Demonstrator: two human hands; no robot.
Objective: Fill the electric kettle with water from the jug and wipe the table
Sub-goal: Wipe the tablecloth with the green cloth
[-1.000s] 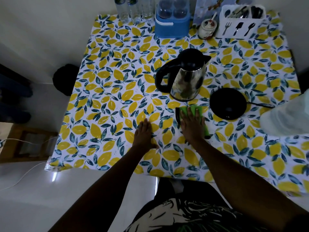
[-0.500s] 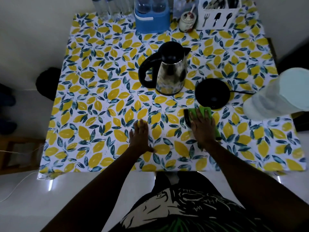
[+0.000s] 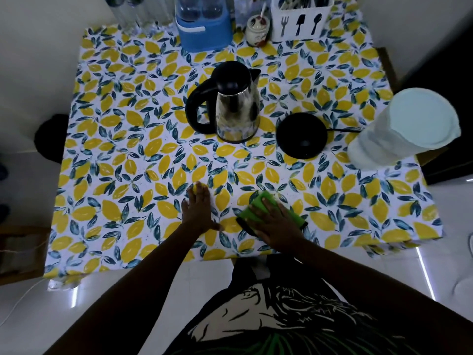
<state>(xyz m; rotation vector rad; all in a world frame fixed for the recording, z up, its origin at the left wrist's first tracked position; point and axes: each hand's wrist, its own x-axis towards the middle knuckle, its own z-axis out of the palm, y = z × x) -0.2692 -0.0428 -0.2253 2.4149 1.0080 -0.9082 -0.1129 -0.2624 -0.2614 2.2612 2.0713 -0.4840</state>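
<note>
While the right hand (image 3: 275, 221) presses flat on the green cloth (image 3: 261, 204), the left hand (image 3: 198, 211) lies open, empty, beside it.

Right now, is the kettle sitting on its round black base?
No, the kettle stands on the tablecloth, beside the black base and apart from it.

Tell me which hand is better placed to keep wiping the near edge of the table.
Probably the right hand: it already lies flat on the green cloth near the table edge. The left hand rests bare on the tablecloth beside it.

blue container (image 3: 204, 29), small jar (image 3: 258, 30), cutlery holder (image 3: 299, 23)
</note>
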